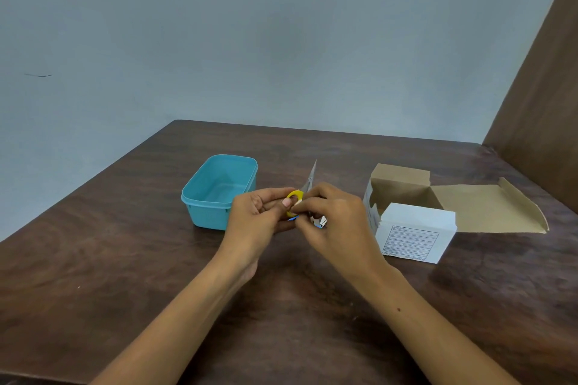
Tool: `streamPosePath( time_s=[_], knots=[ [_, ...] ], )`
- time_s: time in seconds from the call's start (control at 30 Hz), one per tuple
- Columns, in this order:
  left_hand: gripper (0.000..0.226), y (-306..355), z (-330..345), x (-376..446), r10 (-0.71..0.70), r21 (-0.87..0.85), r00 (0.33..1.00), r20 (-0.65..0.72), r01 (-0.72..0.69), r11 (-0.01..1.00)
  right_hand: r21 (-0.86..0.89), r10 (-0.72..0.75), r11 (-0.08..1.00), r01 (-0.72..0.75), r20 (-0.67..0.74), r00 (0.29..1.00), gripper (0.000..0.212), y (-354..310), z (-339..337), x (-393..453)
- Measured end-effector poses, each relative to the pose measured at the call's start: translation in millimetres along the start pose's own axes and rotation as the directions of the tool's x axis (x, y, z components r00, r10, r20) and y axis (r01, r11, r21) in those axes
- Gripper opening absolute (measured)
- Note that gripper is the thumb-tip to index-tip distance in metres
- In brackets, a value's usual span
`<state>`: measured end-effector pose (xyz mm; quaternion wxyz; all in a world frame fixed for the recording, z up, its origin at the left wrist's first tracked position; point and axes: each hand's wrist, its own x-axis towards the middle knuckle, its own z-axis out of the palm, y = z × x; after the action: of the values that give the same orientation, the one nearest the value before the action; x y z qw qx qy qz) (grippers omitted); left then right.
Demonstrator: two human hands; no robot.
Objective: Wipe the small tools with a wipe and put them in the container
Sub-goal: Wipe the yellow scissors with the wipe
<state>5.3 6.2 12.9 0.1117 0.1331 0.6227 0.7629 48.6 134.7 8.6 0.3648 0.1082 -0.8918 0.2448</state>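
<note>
1. Both hands meet in the middle of the brown table (125,259), just in front of the teal container (200,206). The left hand (259,219) has its fingers curled around the yellow handle loop of a small pair of scissors (295,197), thumb pressed on the ring. The blades stick up and away, toward the far wall.

2. The right hand (331,222) is pinching something small and white with blue edging (320,222), right beside the scissor handle. Looks like a wipe or its sachet to me, but it's mostly hidden by the fingers so I can't say for sure.

3. Handling-wise, my guess: the scissors are light and stiff, metal blades with plastic loops. The tips look sharp, so hold by the handle and wipe from the pivot out toward the point, never into the edge. Smooth steel plus a damp wipe probably gets slippery.

4. The wipe would be the opposite: floppy, thin, easy to bunch up. Pinching it folded around the blade should work better than a flat swipe.

5. The container is open and I can't see anything in it, so the task seems to be at an early stage.

6. An opened white cardboard box (416,234) sits off to the right, flaps spread out; likely where the wipes come from.
</note>
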Motion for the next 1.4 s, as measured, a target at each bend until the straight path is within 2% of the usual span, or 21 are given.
streamPosePath(
  time_s=[0.13,0.3,0.53,0.73,0.87,1.0,1.13,1.3,1.4],
  knots=[
    [0.020,0.7,1.4,-0.8,0.021,0.003,1.000,0.011,-0.021,1.000,-0.010,0.030,0.999,-0.031,-0.063,0.998,0.017,7.5,-0.9,2.1],
    [0.019,1.6,-1.5,0.9,0.037,-0.001,0.999,-0.025,-0.037,0.999,0.029,-0.055,0.998,0.054,0.025,0.998,0.016,-3.0,-1.9,1.2],
    [0.018,2.2,0.1,0.8,0.027,-0.026,1.000,0.013,-0.026,0.999,-0.004,0.004,1.000,-0.004,-0.047,0.999,0.020,7.4,-2.8,3.2],
    [0.018,3.3,-0.8,0.3,0.027,-0.021,0.999,-0.017,-0.027,0.999,0.029,-0.057,0.998,0.056,0.026,0.998,0.014,-3.9,-4.4,1.1],
    [0.017,4.9,0.1,0.0,0.023,-0.054,1.000,-0.003,-0.023,0.998,-0.011,-0.022,1.000,0.022,-0.046,0.999,0.016,6.2,-5.3,3.3],
    [0.015,4.9,-0.9,0.4,0.045,-0.032,0.999,-0.006,-0.046,0.998,-0.046,-0.020,0.999,0.016,-0.076,0.997,0.017,9.8,-5.0,4.9],
    [0.016,4.7,-3.4,2.2,0.087,-0.002,0.996,-0.033,-0.087,0.996,-0.020,-0.114,0.993,0.114,0.039,0.993,0.012,4.5,-7.3,3.5],
    [0.017,4.7,-3.1,2.4,0.097,0.069,0.995,-0.008,-0.097,0.993,-0.013,-0.048,0.999,0.047,-0.037,0.998,0.012,10.3,-9.5,4.9],
    [0.019,1.9,-4.7,3.3,0.104,0.100,0.994,-0.022,-0.101,0.990,-0.022,-0.073,0.997,0.074,0.007,0.997,0.017,8.7,-10.1,3.5]
  ],
)
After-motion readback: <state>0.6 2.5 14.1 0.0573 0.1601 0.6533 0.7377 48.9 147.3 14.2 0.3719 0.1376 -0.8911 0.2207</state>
